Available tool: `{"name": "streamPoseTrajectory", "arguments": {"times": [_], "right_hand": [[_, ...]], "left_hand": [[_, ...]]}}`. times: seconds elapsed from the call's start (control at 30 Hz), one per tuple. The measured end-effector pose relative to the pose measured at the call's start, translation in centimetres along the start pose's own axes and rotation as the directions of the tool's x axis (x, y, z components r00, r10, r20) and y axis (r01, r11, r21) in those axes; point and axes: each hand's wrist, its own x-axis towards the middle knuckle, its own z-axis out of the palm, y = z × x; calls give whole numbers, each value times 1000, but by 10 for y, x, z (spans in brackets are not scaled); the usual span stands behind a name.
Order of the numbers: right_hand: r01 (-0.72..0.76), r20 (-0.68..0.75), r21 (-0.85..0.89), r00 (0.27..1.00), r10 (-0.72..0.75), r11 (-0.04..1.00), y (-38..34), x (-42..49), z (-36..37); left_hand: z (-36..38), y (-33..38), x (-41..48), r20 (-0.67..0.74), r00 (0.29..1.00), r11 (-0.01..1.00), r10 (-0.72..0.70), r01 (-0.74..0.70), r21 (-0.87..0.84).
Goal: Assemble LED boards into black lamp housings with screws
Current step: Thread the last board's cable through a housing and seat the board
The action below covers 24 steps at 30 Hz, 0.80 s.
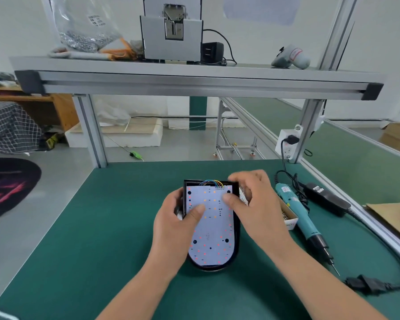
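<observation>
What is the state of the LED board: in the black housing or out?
In. The LED board lies inside the black housing, whose dark rim shows around its edges.

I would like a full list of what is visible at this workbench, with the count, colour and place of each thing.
LED board: one, white, inside the housing.
lamp housing: one, black, middle of the table.
electric screwdriver: one, teal, lying right of the housing.
screw box: one, pale, between housing and screwdriver.
power adapter: one, black, right of the screwdriver.
machine: one, grey, on the shelf.
left hand: grips the housing's left side, thumb on board.
right hand: holds the housing's far right corner, thumb on board.
</observation>
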Motion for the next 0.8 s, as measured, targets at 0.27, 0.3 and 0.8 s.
{"name": "streamPoseTrajectory", "arguments": {"times": [0.27, 0.3, 0.8], "right_hand": [[-284, 321, 406, 934, 155, 869, 8, 5, -2], [-283, 301, 430, 940, 160, 857, 6, 4, -1], [-307, 281, 443, 940, 194, 843, 4, 2, 0]], "left_hand": [[-2, 4, -2, 100, 995, 997, -16, 23, -73], [-3, 5, -1, 121, 993, 996, -13, 24, -89], [-10, 4, 6, 239, 970, 995, -51, 69, -68]]}}
